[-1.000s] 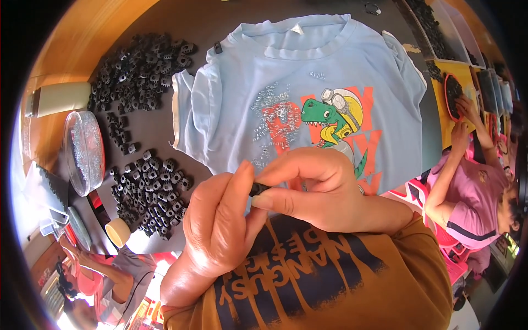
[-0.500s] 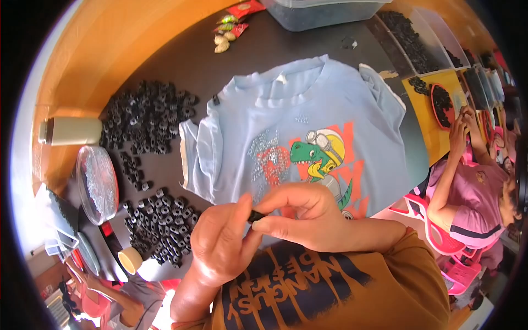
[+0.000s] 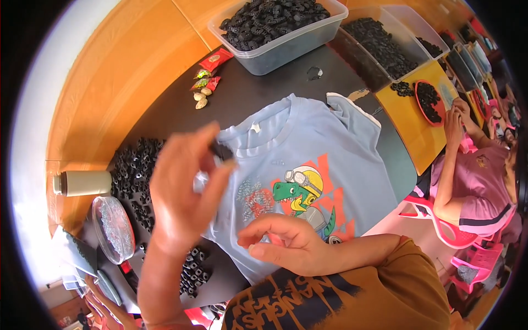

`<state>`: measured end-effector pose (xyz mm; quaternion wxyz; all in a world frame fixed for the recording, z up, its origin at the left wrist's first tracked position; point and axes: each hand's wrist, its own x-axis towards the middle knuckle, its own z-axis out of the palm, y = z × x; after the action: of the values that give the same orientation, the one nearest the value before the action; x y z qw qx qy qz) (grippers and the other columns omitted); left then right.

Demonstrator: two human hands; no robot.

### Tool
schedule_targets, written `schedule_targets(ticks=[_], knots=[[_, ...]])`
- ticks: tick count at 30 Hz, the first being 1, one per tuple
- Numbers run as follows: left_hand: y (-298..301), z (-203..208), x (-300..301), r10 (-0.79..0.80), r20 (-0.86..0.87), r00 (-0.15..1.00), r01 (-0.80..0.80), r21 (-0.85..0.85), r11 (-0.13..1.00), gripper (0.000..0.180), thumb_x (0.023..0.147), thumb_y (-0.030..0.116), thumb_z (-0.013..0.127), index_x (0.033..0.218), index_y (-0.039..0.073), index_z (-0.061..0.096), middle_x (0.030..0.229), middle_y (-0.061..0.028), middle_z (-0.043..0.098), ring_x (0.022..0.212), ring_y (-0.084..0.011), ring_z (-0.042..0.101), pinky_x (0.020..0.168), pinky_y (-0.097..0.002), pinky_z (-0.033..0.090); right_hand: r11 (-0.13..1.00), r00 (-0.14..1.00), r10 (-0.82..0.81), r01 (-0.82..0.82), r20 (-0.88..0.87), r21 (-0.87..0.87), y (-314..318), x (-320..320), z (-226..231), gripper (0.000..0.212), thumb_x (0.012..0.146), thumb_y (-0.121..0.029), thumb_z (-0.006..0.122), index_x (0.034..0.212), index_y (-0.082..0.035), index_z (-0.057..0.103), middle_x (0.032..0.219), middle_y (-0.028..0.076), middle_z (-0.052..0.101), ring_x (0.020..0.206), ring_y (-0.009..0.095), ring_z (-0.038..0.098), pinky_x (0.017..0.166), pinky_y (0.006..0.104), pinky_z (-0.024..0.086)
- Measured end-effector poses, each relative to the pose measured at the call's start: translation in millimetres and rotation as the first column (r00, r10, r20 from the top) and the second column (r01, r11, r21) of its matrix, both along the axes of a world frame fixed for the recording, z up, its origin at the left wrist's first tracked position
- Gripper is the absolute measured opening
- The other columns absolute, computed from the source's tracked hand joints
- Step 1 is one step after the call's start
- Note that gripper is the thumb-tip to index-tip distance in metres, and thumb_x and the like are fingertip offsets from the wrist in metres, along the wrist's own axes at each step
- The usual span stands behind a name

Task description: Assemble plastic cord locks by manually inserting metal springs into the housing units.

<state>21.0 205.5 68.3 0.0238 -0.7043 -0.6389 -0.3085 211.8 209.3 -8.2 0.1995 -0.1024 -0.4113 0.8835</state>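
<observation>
My left hand (image 3: 184, 187) is raised over the left side of a light blue T-shirt (image 3: 330, 132). It pinches a small black part (image 3: 221, 151) between thumb and fingers, blurred by motion. Lower down, my right hand (image 3: 286, 242) hovers over the shirt's near edge, fingers curved and thumb apart, with nothing visible between them. Scattered on the shirt beside its dinosaur print is a patch of tiny shiny pieces (image 3: 253, 199). Black plastic parts (image 3: 135, 168) lie heaped left of the shirt, partly hidden by my left hand, and a nearer heap (image 3: 193, 272) shows beside my forearm.
A clear bin (image 3: 275, 55) full of black parts stands at the back, with another bin (image 3: 382, 47) to its right. Round dish (image 3: 114, 230) and cream bottle (image 3: 85, 183) sit at left. Peanuts (image 3: 202, 99) and wrapped sweets lie farther back. A co-worker (image 3: 476, 187) sits at right.
My hands have come apart. The left has moved up and away with the black part, while the right stays low over the shirt. The view has tilted, bringing the full back bin into sight.
</observation>
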Motion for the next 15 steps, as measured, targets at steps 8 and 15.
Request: schedule_targets(ticks=[8, 15], knots=[[136.7, 7.4, -49.5, 0.161, 0.219, 0.963, -0.116, -0.202, 0.972, 0.029, 0.088, 0.016, 0.058, 0.11, -0.001, 0.061, 0.076, 0.0003, 0.05, 0.07, -0.0083, 0.047, 0.066, -0.0239, 0.042, 0.997, 0.998, 0.067, -0.068, 0.007, 0.024, -2.4, -6.7, -9.6, 0.022, 0.092, -0.002, 0.055, 0.114, 0.001, 0.056, 0.108, 0.007, 0.059, 0.102, 0.013, 0.055, 0.089, 0.0271, 0.042], [115.6, 55.8, -62.5, 0.143, 0.216, 0.966, -0.057, -0.359, 0.932, 0.078, 0.085, 0.027, 0.061, 0.143, -0.007, 0.02, 0.121, -0.0185, 0.055, 0.104, -0.0248, 0.057, 0.091, -0.0318, 0.044, 0.993, 0.993, 0.11, -0.108, 0.043, -0.047, 4.9, -3.0, 1.7, 0.023, 0.091, 0.004, 0.053, 0.114, 0.0, 0.057, 0.108, 0.008, 0.059, 0.104, 0.014, 0.057, 0.088, 0.0275, 0.044]])
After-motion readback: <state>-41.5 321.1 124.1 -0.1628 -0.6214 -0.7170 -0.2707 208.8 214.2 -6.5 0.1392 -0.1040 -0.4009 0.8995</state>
